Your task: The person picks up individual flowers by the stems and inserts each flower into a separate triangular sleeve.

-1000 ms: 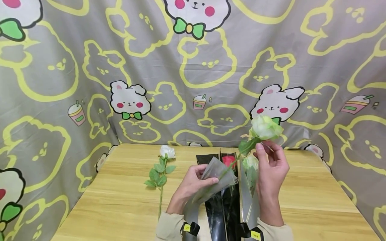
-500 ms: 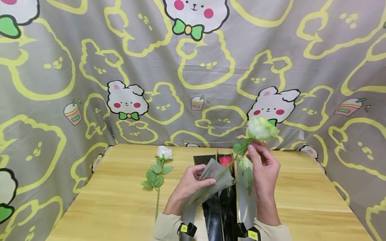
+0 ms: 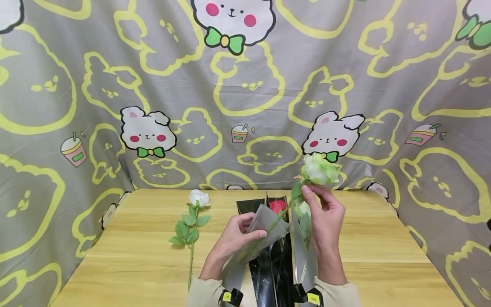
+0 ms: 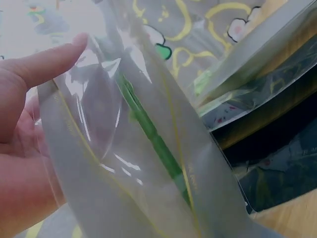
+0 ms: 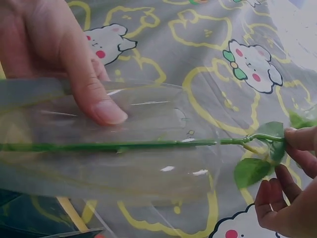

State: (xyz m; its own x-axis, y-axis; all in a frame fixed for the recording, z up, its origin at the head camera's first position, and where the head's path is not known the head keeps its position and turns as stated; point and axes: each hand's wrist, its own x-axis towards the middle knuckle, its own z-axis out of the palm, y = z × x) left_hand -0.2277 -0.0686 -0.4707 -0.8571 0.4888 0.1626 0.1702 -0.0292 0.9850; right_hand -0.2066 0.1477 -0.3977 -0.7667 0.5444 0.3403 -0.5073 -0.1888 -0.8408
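My left hand (image 3: 238,238) holds a clear and grey flower sleeve (image 3: 264,226) near its mouth, thumb on the front and fingers behind. With thumb and fingers, my right hand (image 3: 326,230) pinches the upper stem of a pale green-white artificial rose (image 3: 320,169) just below its bloom. The green stem (image 5: 163,145) runs inside the sleeve, while its leaves (image 5: 252,172) stay outside the mouth. Through the clear film, the cut stem end (image 4: 126,87) shows in the left wrist view. Both hands are above the table.
A white rose (image 3: 199,198) with leaves lies on the wooden table (image 3: 134,256) to the left. Below my hands lie black sleeves (image 3: 264,273), one with a red rose (image 3: 278,207), and a grey sleeve (image 3: 304,264) holding another pale green rose (image 3: 303,209). A patterned cloth (image 3: 253,94) hangs behind.
My right hand and the rose have come slightly down and closer to my left hand, with the stem a little deeper in the sleeve. The head view has shifted a little.
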